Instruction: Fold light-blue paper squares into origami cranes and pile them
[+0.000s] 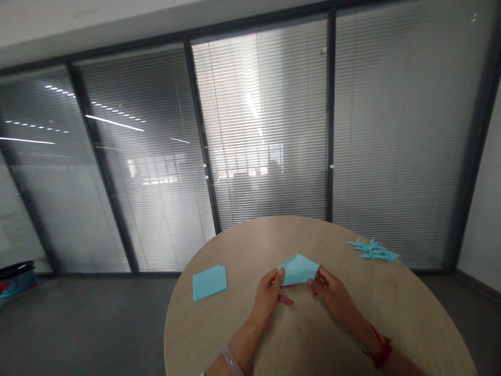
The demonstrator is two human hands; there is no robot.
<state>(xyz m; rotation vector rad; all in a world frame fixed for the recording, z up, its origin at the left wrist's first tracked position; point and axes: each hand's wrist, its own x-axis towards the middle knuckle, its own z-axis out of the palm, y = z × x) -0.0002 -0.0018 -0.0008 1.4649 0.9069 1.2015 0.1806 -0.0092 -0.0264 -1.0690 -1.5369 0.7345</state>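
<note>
A sheet of light blue paper [299, 270] is held up between my two hands, just over the round table. My left hand [270, 292] pinches its left corner, with the thumb on top and the other fingers underneath. At the right corner my right hand [326, 288] grips the paper between thumb and fingers. The sheet looks bent along its upper edge, and its underside is hidden from me.
The round wooden table [274, 235] has a stack of blue paper [210, 283] on its left. Several folded blue paper pieces [373, 249] lie piled near its right edge. Behind stands a glass partition [262, 120] with blinds. A dark bag [18, 277] sits at far left.
</note>
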